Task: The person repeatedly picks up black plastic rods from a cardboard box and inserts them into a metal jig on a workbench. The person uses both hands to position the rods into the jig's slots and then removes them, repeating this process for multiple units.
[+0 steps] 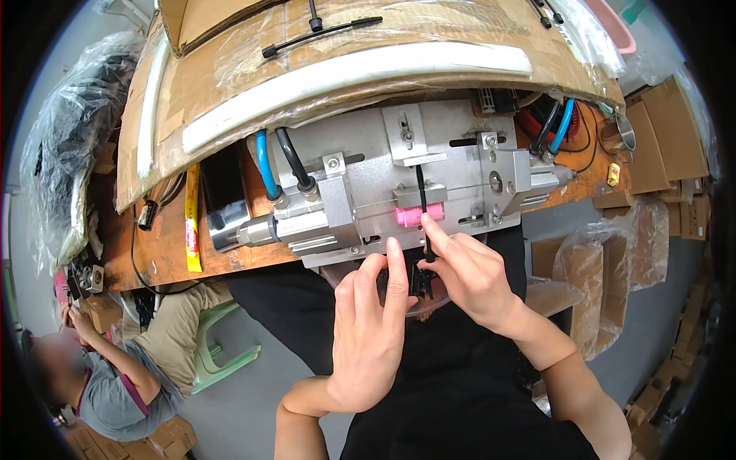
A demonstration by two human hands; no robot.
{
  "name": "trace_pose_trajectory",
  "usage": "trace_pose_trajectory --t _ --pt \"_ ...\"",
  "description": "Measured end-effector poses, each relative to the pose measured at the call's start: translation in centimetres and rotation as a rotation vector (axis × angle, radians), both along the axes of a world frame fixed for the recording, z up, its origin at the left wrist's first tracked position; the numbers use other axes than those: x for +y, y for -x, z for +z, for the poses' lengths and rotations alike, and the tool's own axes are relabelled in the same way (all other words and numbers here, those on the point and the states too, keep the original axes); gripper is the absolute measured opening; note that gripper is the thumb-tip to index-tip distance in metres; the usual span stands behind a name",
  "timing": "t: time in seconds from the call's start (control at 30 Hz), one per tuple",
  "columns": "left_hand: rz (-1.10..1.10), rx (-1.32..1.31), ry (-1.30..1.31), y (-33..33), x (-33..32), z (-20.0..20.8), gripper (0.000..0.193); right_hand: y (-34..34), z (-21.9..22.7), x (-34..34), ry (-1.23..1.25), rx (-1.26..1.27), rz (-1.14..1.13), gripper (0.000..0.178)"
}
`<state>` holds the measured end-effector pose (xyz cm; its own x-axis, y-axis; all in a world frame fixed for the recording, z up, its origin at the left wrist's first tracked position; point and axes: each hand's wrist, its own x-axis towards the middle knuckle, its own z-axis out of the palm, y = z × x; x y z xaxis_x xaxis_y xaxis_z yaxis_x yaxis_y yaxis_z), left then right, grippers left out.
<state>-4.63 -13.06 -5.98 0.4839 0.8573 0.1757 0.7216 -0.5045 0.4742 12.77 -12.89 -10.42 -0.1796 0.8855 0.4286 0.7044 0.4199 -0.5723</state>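
My right hand (471,277) pinches a slim black wand (422,188) at its near end, thumb and index finger closed. The wand lies across a pink block (410,216) on the metal fixture (452,180), its far end by a small bracket (406,134). My left hand (369,330) is held over the near edge of the fixture, index finger stretched up and the others bent, with nothing visible in it. Between and below my hands, a clear bowl (441,307) with small black pieces (418,284) is partly hidden by my fingers.
Cylinders (264,230) with blue and black hoses flank the fixture. A cardboard shelf (261,84) above it carries black brush wands (322,37). A phone-like black slab (226,192) and a yellow packet (192,218) lie left. Another person (115,376) sits at left; cartons (667,138) stand right.
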Motion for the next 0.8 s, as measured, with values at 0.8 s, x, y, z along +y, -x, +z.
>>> trace_pose_trajectory --t 0.8 --pt "-0.152 -0.081 -0.453 4.4 16.8 6.6 0.036 -3.6 15.7 21.1 -0.253 0.019 0.227 0.023"
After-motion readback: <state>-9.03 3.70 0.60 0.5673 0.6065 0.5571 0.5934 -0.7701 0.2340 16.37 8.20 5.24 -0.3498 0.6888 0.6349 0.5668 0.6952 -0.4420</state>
